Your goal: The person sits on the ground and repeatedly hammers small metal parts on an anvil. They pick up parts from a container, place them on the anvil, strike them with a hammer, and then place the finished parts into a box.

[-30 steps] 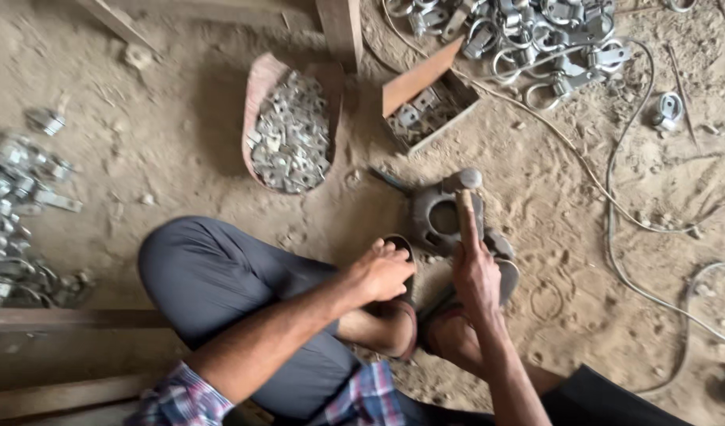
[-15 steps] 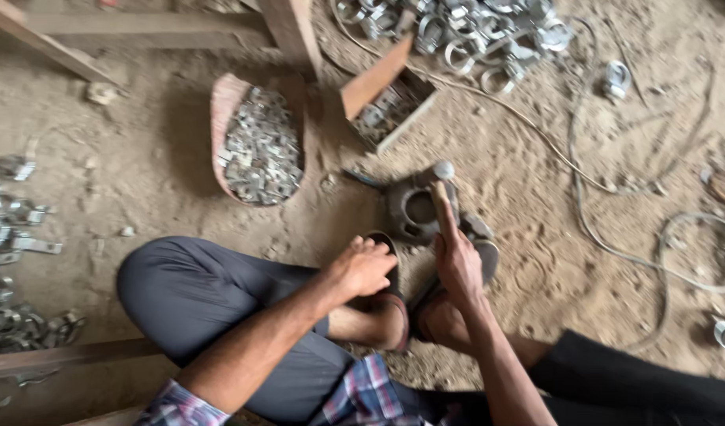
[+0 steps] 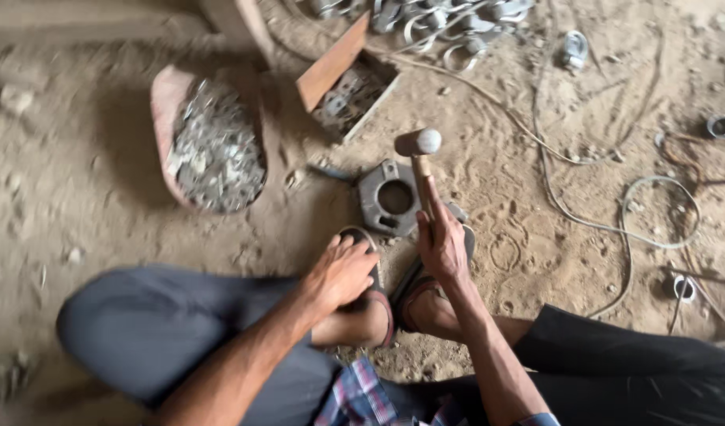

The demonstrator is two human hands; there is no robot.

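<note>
One head-worn camera looks steeply down, close over the hands, onto the sandy floor (image 3: 102, 197).

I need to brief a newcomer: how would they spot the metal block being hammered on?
On the sandy floor, look just ahead of the right hand holding the wooden-handled hammer. There lies a flat grey metal plate, alone in having one large round hole.

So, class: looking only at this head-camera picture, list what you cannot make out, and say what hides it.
- What the left hand touches: its own fingers cover it.
- Single pieces in the tray: too small and blurred.
- Contents of the wooden box: shadowed.
- Pile of metal rings: cut off by the top edge.
- Hammer handle's lower end: hidden inside the right hand.
</note>
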